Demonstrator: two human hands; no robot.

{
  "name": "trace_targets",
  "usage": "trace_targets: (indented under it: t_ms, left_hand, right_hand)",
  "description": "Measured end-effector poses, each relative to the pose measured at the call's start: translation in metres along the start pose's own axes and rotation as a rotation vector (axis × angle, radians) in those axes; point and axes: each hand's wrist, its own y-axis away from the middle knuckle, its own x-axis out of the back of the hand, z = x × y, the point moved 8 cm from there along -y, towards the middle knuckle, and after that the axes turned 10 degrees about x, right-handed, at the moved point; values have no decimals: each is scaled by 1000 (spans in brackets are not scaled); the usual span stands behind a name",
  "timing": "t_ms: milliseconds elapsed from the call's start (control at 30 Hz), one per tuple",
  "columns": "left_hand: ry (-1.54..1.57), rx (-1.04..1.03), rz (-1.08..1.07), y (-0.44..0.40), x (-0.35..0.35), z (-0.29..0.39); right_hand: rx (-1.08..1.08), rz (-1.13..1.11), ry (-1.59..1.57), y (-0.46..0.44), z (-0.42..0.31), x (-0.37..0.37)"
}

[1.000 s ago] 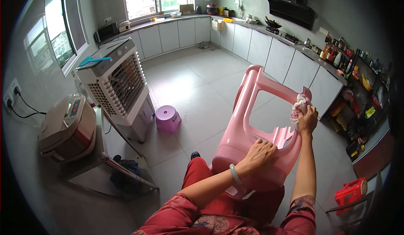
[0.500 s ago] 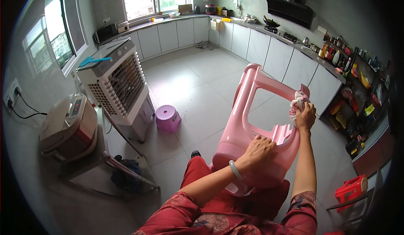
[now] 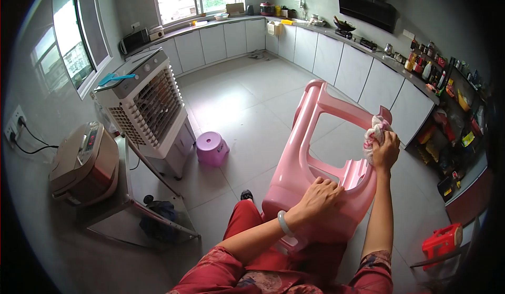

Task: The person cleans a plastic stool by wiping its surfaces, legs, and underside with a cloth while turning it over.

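Observation:
A large pink plastic stool (image 3: 286, 170) lies tilted across my lap, with its legs and open frame pointing away from me. My left hand (image 3: 318, 198), a pale bangle on its wrist, has its fingers curled over the edge of the stool's opening. At the far right leg, my right hand (image 3: 385, 151) presses a bunched white and pink cloth (image 3: 375, 133) against the plastic. The cloth covers part of that leg, and the palm side of both hands is hidden.
A small purple stool (image 3: 212, 149) stands on the floor beside an air cooler (image 3: 150, 102). To the left, a rice cooker (image 3: 84, 162) sits on a metal-framed stand. Cabinets (image 3: 210, 47) line the back; a crowded shelf (image 3: 447, 120) and a red container (image 3: 441, 243) are on the right.
The view has shifted slightly. My left hand has slid a little toward me along the stool's edge, while my right hand keeps the cloth near the same leg end.

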Motion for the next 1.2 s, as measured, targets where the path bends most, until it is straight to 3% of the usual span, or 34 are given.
trace_targets:
  t_ms: [400, 600, 767, 900, 1000, 1200]
  left_hand:
    - [5, 14, -33, -2, 3, 2]
    - [-30, 26, -68, -2, 0, 2]
    - [-36, 51, -92, -1, -4, 2]
    - [-39, 47, -88, -2, -4, 1]
    - [-37, 62, -103, -3, -3, 1]
    - [-21, 50, -74, -5, -2, 1]
  right_hand:
    - [38, -43, -48, -7, 1, -4]
    - [-87, -188, -34, -42, 63, -61]
    - [-17, -283, 237, -76, 81, -85]
    - [29, -335, -19, -99, 94, -109]
    - [-88, -497, -213, -92, 114, -134]
    - [-52, -478, -218, -72, 111, -121]
